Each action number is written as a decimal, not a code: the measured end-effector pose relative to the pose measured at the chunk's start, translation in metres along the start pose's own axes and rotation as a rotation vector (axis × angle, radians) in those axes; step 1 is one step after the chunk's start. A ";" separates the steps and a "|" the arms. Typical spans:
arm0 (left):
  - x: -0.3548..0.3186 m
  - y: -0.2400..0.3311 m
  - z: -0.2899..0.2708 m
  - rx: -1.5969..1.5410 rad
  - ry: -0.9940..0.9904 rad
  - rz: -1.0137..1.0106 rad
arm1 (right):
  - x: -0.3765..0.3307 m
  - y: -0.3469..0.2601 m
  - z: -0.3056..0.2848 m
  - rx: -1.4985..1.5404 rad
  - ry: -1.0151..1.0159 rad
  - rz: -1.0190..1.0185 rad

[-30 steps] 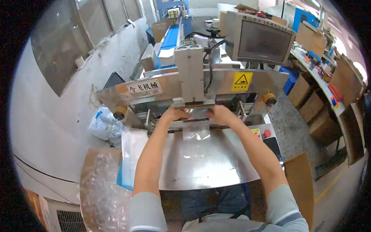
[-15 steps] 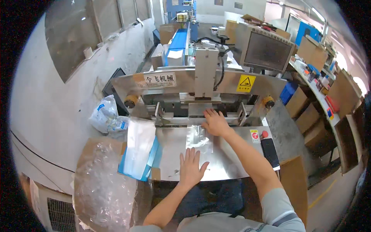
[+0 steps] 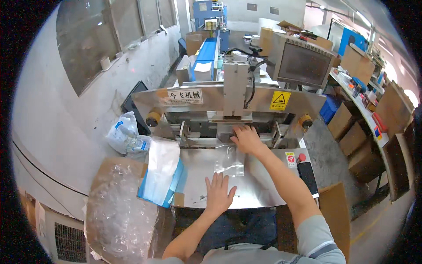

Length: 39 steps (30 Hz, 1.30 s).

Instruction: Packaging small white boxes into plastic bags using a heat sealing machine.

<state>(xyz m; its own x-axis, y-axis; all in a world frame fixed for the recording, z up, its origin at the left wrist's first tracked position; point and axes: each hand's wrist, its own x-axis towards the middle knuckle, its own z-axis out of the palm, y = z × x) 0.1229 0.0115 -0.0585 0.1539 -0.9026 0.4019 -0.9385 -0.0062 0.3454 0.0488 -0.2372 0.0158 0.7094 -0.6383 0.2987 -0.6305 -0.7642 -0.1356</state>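
Observation:
A clear plastic bag lies flat on the metal worktop of a machine, its far end running in below the upright press column. At that far end my right hand rests palm down, fingers stretched toward the bar under the column. Part of the bag there is hidden by the fingers. My left hand lies flat on the worktop near its front edge, fingers spread, the tips just short of the bag's near edge. Neither hand grips anything.
Left of the worktop, white bags lie on a blue box, beside a carton of clear bags. A red button and a black phone-like slab sit on the right. A screen stands behind.
The whole view has shifted slightly. Against the machine, my right hand has edged a little farther toward the bar, while my left hand stays nearly in place.

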 end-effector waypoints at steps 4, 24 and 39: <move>0.000 -0.001 -0.002 -0.035 0.048 -0.002 | 0.006 0.000 0.002 -0.036 0.027 -0.006; 0.000 -0.004 -0.008 -0.201 0.239 -0.158 | -0.015 0.016 -0.017 0.203 0.039 -0.005; 0.043 -0.027 -0.001 -0.822 0.229 -0.436 | -0.141 0.005 -0.001 1.028 -0.077 0.380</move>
<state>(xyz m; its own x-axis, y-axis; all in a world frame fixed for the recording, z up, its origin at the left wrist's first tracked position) 0.1551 -0.0263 -0.0500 0.5769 -0.7856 0.2236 -0.2871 0.0612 0.9559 -0.0543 -0.1509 -0.0262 0.5649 -0.8250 0.0158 -0.2739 -0.2055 -0.9396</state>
